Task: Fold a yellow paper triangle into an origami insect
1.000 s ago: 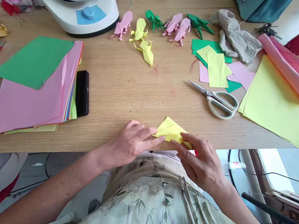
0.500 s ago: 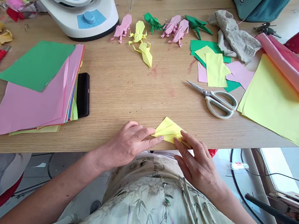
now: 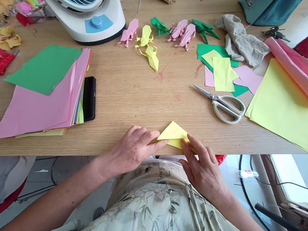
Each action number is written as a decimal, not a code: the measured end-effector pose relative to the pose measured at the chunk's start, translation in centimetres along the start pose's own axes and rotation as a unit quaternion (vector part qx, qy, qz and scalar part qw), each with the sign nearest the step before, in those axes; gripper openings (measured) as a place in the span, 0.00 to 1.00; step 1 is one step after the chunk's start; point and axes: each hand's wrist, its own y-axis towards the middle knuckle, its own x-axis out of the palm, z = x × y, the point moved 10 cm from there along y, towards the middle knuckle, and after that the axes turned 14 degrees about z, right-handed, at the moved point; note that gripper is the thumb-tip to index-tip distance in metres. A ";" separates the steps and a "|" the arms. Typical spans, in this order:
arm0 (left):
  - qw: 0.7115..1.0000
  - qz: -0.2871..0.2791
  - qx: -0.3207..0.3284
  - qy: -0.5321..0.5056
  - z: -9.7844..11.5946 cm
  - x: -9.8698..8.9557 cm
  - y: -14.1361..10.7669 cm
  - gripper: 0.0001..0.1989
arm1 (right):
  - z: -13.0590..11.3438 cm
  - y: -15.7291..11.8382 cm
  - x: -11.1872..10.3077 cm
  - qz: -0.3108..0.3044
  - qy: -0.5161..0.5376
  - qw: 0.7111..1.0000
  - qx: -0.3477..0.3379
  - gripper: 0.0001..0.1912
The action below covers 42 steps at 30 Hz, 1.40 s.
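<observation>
A small folded piece of yellow paper lies at the front edge of the wooden table, its top corner pointing away from me. My left hand pinches its left corner between thumb and forefinger. On the right side, the fingers of my right hand grip the paper's other corner and hide part of it. Beyond, to the right, lie scissors with pale handles, closed, blades toward the left. Folded paper frogs in yellow, pink and green stand in a loose row farther back.
At left, a stack of coloured paper lies beside a black phone. A white fan stands behind. Paper cut-offs, a grey cloth and yellow sheets occupy the right. A red-handled tool lies far left.
The yellow paper's upper layer now lies flatter, and the crease lines that crossed it no longer show. Both hands stay in nearly the same place. The view has shifted slightly.
</observation>
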 end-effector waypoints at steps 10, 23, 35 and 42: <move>0.995 -0.066 -0.007 0.078 4.5 2.1 1.3 0.35 | 0.0 -0.2 0.1 0.004 0.004 1.000 -0.003 0.26; 0.988 -0.096 -0.064 0.107 3.9 3.4 0.6 0.42 | -0.2 -0.2 0.0 -0.004 -0.018 1.000 -0.016 0.37; 0.990 -0.053 -0.051 0.124 2.4 1.9 -0.5 0.40 | -0.3 -0.1 -0.2 0.005 -0.035 0.999 -0.031 0.36; 0.991 -0.043 -0.064 0.111 1.9 1.5 -0.7 0.41 | -0.1 -0.2 0.0 0.001 -0.034 0.999 -0.025 0.37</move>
